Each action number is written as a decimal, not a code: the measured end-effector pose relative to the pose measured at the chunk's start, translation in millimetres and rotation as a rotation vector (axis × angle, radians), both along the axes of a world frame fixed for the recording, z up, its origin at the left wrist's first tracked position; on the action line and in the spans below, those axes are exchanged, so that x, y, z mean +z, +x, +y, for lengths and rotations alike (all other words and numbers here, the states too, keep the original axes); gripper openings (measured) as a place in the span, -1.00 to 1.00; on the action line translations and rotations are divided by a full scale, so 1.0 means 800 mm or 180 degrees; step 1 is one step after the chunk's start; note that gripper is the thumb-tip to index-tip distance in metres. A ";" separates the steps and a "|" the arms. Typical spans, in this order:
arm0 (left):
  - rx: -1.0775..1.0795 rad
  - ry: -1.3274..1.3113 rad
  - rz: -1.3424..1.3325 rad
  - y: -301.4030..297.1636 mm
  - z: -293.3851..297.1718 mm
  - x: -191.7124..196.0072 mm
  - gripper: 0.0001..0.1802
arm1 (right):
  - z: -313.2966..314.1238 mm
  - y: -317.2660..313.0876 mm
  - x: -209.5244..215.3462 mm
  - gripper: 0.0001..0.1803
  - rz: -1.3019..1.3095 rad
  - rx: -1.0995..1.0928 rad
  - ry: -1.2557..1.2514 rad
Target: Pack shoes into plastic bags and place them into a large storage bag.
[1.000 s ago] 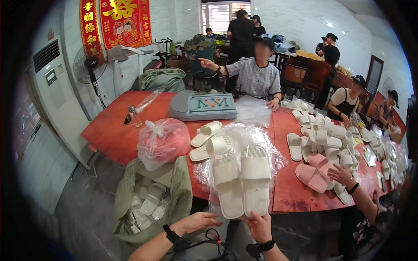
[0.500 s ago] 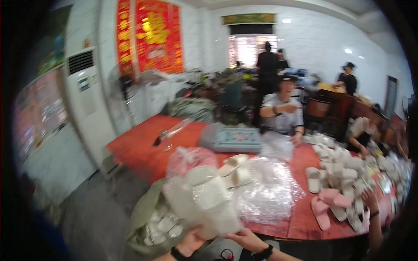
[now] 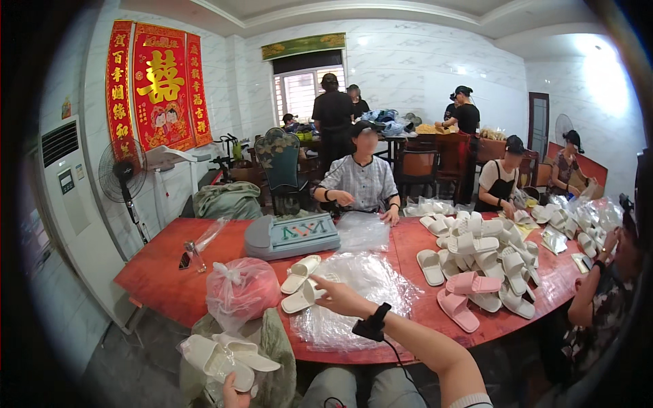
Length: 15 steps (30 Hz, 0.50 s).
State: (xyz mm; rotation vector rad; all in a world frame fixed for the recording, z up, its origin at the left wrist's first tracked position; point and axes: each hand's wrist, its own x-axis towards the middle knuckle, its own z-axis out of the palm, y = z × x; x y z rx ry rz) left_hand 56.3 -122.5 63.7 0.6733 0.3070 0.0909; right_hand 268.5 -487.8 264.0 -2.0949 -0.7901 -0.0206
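Slippers (image 3: pixel 204 357), white and in clear plastic, are clasped in the left hand (image 3: pixel 236 393) at the sack (image 3: pixel 277 343). On the table (image 3: pixel 166 272), a loose pair (image 3: pixel 298 299) is neared by the right hand (image 3: pixel 343 299), fingers parted; whether it is touched cannot be told. Pink slippers (image 3: pixel 459 309) are set farther right.

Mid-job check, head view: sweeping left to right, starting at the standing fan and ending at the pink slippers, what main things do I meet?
Standing fan → knotted pink bag → two white slippers on the table → right hand → pink slippers.
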 end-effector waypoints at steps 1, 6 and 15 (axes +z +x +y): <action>-0.0183 -0.0087 -0.0110 -0.001 0.008 -0.007 -0.66 | 0.005 0.001 -0.007 -0.30 -0.0127 0.0203 -0.0013; -0.0220 -0.0006 0.0203 -0.006 0.011 -0.005 -0.63 | 0.041 -0.065 -0.023 -0.41 0.0540 0.1336 -0.0228; 0.0109 0.0897 0.0622 -0.003 0.021 -0.034 -0.58 | 0.134 -0.123 -0.211 -0.10 -0.0455 0.2706 -0.0951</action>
